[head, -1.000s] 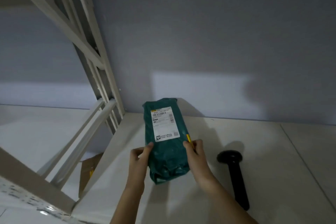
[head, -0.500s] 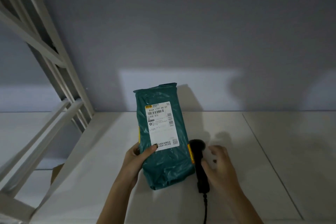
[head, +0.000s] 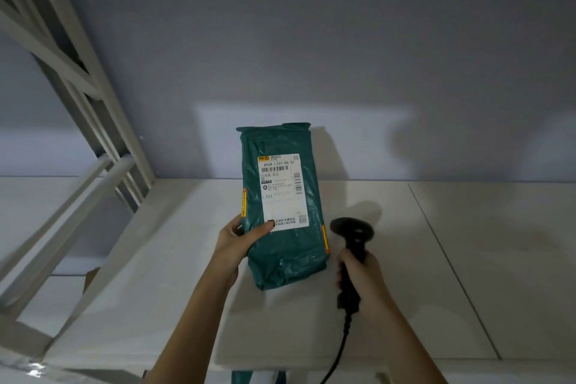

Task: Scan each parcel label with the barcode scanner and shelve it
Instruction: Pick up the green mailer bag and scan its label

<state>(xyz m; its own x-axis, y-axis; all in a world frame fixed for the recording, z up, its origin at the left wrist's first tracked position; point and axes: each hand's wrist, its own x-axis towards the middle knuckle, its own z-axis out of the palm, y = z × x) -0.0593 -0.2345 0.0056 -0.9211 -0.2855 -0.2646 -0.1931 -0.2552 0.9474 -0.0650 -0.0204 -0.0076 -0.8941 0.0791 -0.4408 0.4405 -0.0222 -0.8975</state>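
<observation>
A green plastic parcel [head: 282, 209] is held upright over the white shelf board [head: 467, 259], its lower end at or just above the board, with the white label [head: 282, 192] turned toward the camera and the barcode near the label's top. The parcel's left edge is gripped by the left hand [head: 240, 238], whose thumb is laid across the label's lower corner. Just to the right, the handle of the black barcode scanner [head: 352, 246] is clasped by the right hand [head: 363, 277], its cable [head: 338, 352] trailing down. The scanning step appears to be in hand but is not yet done: the scanner head is seen beside the parcel, not aimed at it. Next, the head would need to be raised and turned toward the barcode, after which shelving could follow.
</observation>
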